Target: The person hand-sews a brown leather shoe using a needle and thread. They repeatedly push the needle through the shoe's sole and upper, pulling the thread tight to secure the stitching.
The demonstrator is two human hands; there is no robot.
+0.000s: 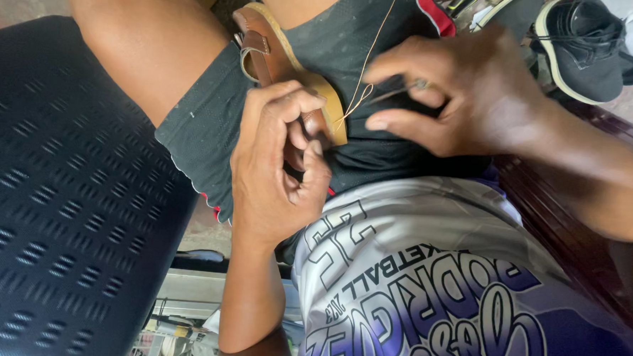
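The left hand [278, 166] grips a brown leather sandal [286, 66] by its near end, fingers curled tight around the sole edge and thumb pressed over it. The sandal lies tilted on the person's lap, on the dark shorts [336, 43], its tan sole rim turned to the right and its strap [255, 43] toward the far end between the thighs.

The right hand [469, 96] sits just right of the sandal, thumb and forefinger pinched shut on a thin needle [398, 91] whose point aims at the sole edge. A pale thread [376, 42] runs from the sole edge near the needle up and away past the top of the view, over the shorts. Whether the needle tip touches the sole cannot be told.

A dark plastic chair seat [67, 181] with slotted holes fills the left side, close against the left thigh. A white and purple printed jersey [432, 290] covers the body at the bottom right. A black shoe [585, 47] with a pale sole rim lies on the floor at the top right corner, well apart from the hands.
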